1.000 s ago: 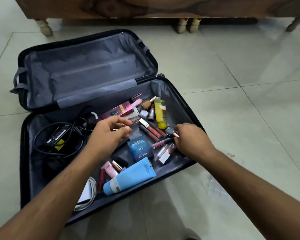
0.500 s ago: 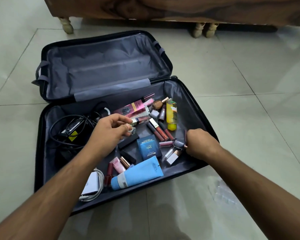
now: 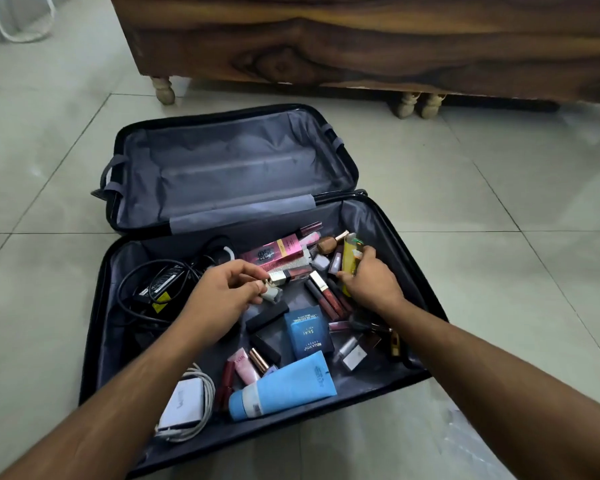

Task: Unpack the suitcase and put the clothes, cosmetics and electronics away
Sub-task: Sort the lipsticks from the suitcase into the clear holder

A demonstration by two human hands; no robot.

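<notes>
Suitcase [image 3: 229, 174] lies open on the tiled floor [image 3: 499, 209], its far half showing only grey lining, its near half holding the cosmetics and electronics. In the head view the right hand [image 3: 369, 284] has left the small items by the near right wall, where it rested half a second ago, and now reaches to the far right of the pile; its fingers [image 3: 368, 252] curl round the yellow bottle [image 3: 350, 258], which is tilted up off the lining instead of lying flat as before. The left hand [image 3: 222, 292] stays over the middle of the case, fingers pinching a small pale cosmetic piece [image 3: 272, 294], much as earlier. Black charger and cables [image 3: 156, 289] lie in the left part, a white adapter with coiled cord [image 3: 184, 407] at the near left corner. The light-blue tube [image 3: 284, 389], dark-blue box [image 3: 307, 332] and pink carton [image 3: 274, 252] lie where they were. A wooden piece of furniture [image 3: 361, 39] on turned legs stands beyond the case, showing more of itself now than before.
</notes>
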